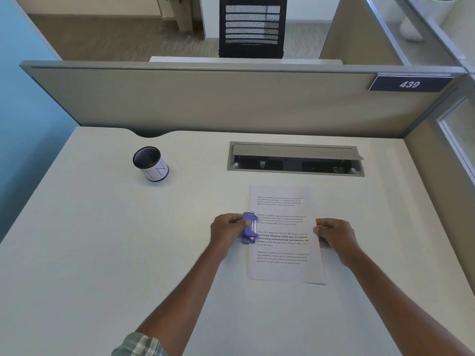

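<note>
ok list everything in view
purple plastic hole punch: one, purple, on the sheet's left edge
white printed paper sheet: one, white, desk right
white cylindrical pen cup: one, white, desk left
grey cable hatch: one, grey, desk rear
white desk: one, white, foreground
beige partition panel: one, beige, behind desk
navy sign reading 439: one, navy, partition right
black mesh chair: one, black, beyond partition
left hand: one, grips punch
right hand: one, holds sheet's right edge

Left grip (227, 231) curled, right grip (334, 235) pinching
</note>
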A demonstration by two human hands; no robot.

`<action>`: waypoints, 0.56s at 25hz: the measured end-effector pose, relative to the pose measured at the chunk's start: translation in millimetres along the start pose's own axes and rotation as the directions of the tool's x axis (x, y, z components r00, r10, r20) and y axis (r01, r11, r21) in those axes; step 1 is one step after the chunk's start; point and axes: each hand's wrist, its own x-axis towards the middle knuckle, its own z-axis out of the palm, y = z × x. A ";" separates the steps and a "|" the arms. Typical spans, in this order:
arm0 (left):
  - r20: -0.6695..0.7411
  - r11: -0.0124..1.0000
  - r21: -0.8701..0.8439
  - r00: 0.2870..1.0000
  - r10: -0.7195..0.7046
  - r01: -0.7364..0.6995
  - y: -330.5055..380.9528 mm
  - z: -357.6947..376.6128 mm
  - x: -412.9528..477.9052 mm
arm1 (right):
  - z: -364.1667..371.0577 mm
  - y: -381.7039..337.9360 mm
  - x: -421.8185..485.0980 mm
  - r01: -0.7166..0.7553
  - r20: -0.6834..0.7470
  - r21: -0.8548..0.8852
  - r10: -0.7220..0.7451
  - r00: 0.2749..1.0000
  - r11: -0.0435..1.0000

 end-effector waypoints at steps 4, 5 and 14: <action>0.007 1.000 0.006 1.000 -0.001 0.001 0.1 -1.2 1.3 | -0.5 -5.9 -3.7 -0.009 -0.023 -0.029 0.008 1.000 1.000; 0.013 1.000 0.012 1.000 0.008 -0.008 0.9 -1.3 0.4 | -0.6 -8.1 -4.2 -0.003 -0.056 -0.059 0.000 0.998 0.998; -0.081 0.732 0.676 0.979 0.189 -0.085 18.9 7.6 1.6 | -16.0 -1.9 1.0 -0.004 -0.157 -0.127 -0.016 0.988 0.992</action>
